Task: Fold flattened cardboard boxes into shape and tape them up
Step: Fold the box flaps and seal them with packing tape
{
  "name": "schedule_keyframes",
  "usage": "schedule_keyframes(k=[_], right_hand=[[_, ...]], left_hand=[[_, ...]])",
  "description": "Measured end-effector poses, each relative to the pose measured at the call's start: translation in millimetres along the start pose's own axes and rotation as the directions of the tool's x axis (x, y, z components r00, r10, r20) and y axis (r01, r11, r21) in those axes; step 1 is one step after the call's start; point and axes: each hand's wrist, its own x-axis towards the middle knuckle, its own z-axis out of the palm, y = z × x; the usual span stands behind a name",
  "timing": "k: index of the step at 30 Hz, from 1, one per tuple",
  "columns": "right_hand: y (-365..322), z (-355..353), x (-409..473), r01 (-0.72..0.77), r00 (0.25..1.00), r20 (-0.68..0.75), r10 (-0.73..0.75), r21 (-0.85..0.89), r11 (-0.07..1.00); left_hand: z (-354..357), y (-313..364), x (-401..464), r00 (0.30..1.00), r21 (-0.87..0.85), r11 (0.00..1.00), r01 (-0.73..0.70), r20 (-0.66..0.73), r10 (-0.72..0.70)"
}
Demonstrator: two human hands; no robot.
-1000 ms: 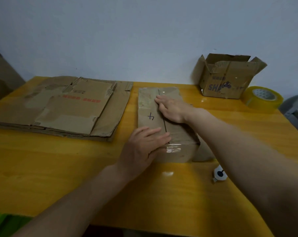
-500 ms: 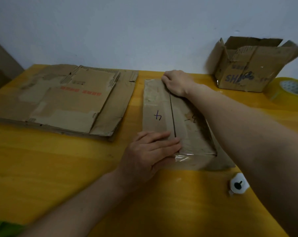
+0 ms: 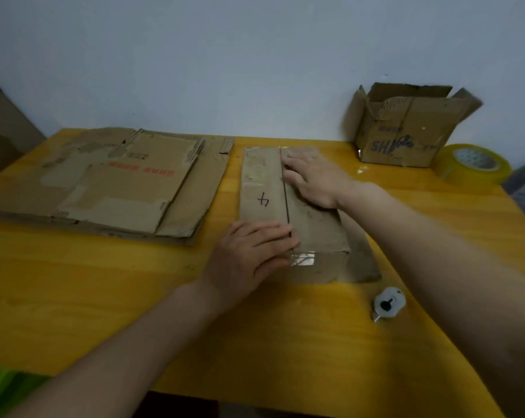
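Observation:
A folded cardboard box (image 3: 262, 188) marked "4" lies on the yellow table (image 3: 104, 297), its two top flaps meeting at a centre seam. Clear tape (image 3: 303, 258) runs along the seam and wraps over the near edge. My left hand (image 3: 249, 257) presses flat on the near end of the box, fingers straight over the seam. My right hand (image 3: 312, 179) lies flat on the far half of the right flap, fingertips at the seam.
A stack of flattened cardboard boxes (image 3: 119, 182) lies at the left. An open assembled box (image 3: 406, 128) stands at the back right, beside a roll of yellowish tape (image 3: 472, 162). A small white cutter (image 3: 388, 303) lies near my right forearm.
My right hand has slid from the box's far edge back toward me along the seam, its fingers now flat. My left hand stays pressed on the near end.

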Motion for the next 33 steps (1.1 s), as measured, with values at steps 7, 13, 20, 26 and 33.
schedule_keyframes(k=[7, 13, 20, 26, 33], right_hand=[[21, -12, -124, -0.152, 0.941, -0.265, 0.208, 0.217, 0.964], [49, -10, -210, -0.325, 0.886, -0.247, 0.392, 0.271, 0.906], [77, 4, -278, -0.5, 0.864, -0.018, 0.503, 0.089, 0.861], [82, 11, -286, -0.445, 0.884, -0.052, 0.465, 0.211, 0.87], [55, -19, -278, -0.248, 0.924, -0.142, 0.354, 0.483, 0.84]], left_hand=[[-2, 67, 17, 0.998, 0.222, 0.973, 0.058, -0.017, -0.055], [34, 110, 20, 0.989, 0.235, 0.972, 0.0, 0.142, -0.034], [48, 125, 17, 0.997, 0.225, 0.974, 0.023, 0.063, -0.038], [40, 146, 23, 0.984, -0.011, 0.991, 0.13, 0.123, -0.128], [-3, 143, 70, 0.86, -0.423, 0.755, 0.501, 0.141, -0.491]])
